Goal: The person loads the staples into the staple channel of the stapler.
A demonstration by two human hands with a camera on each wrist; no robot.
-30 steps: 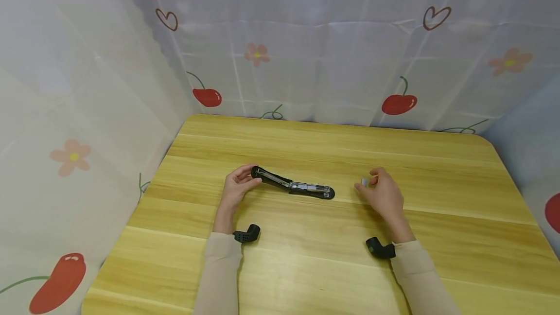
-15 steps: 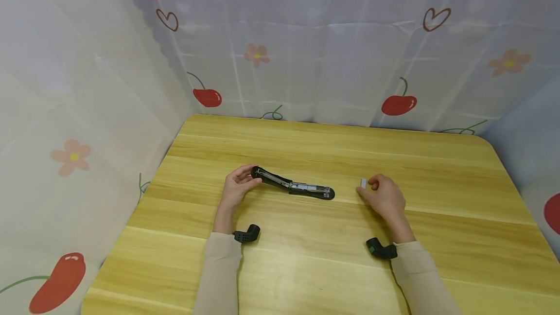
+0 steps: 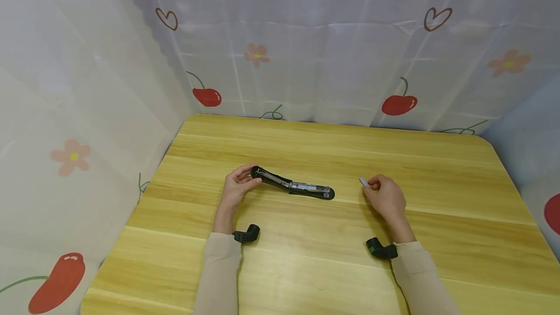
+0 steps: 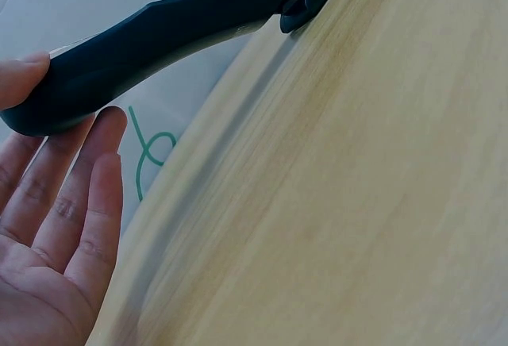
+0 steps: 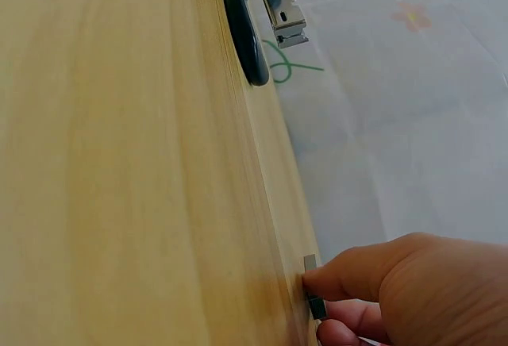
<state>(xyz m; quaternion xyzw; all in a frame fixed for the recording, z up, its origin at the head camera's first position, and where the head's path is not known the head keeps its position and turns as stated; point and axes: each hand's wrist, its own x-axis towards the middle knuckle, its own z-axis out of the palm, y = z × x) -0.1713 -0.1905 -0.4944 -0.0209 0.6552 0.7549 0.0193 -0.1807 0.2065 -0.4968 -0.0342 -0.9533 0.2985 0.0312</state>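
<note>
A black stapler [image 3: 288,184] lies spread wide at the middle of the table, its metal inside facing up. My left hand [image 3: 236,188] pinches the stapler's left end between thumb and fingers; the left wrist view shows the thumb on top of the black arm [image 4: 159,44] and fingertips beneath. To the right of the stapler and apart from it, my right hand [image 3: 385,198] pinches a small grey strip [image 3: 363,182], probably staples, between thumb and fingers. In the right wrist view the strip [image 5: 310,263] is partly hidden by the thumb, close to the tabletop.
The wooden table [image 3: 306,247] has its back edge against a printed curtain [image 3: 306,62], and another curtain side [image 3: 65,111] stands along the left. Black wrist cameras [image 3: 248,234] sit on both wrists, just above the sleeves.
The right hand has shifted slightly, and the strip in its fingers has turned from upright to slanting in the head view. The left hand and stapler have not moved.
</note>
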